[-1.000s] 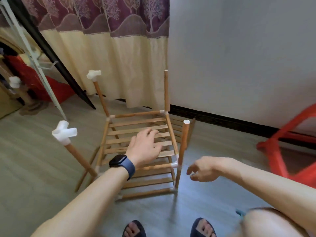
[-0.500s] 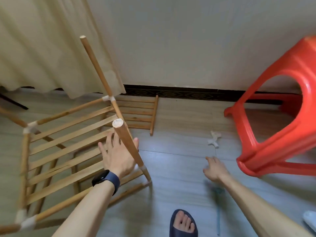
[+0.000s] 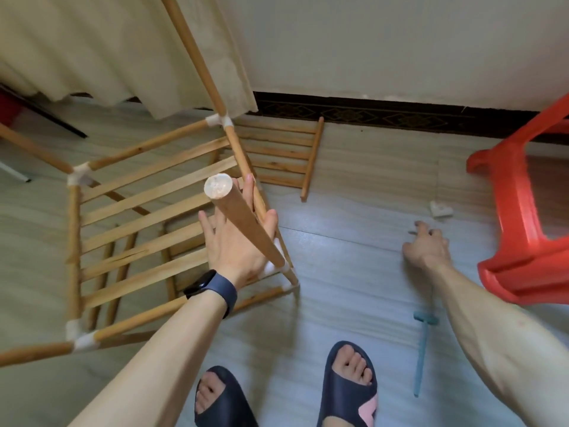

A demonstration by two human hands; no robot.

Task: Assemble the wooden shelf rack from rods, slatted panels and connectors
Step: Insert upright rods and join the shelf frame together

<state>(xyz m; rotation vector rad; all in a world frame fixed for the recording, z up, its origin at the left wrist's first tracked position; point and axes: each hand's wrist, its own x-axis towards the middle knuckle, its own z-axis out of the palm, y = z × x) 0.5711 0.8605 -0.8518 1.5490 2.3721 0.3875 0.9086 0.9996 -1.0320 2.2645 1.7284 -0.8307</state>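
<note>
Left grip (image 3: 237, 241) wide, fingers straight and spread, flat on slatted panel (image 3: 138, 211) of half-built rack (image 3: 74, 229); smartwatch (image 3: 212, 286) on wrist. Rack pale wood, rods joined by white corner connectors (image 3: 80, 175), standing on floor (image 3: 354, 272). Near rod (image 3: 243, 223) rises tilted across left grip, cut end up. Right grip (image 3: 426, 248) loosely bent, holding nothing, low over floor, near loose white connector (image 3: 441, 208) beside red stool (image 3: 523, 229). Spare slatted panel (image 3: 283, 152) lies by wall (image 3: 369, 41).

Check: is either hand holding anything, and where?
Nothing gripped. Left hand lies flat on the rack's slats beside a rod; right hand hangs open near the connector.
</note>
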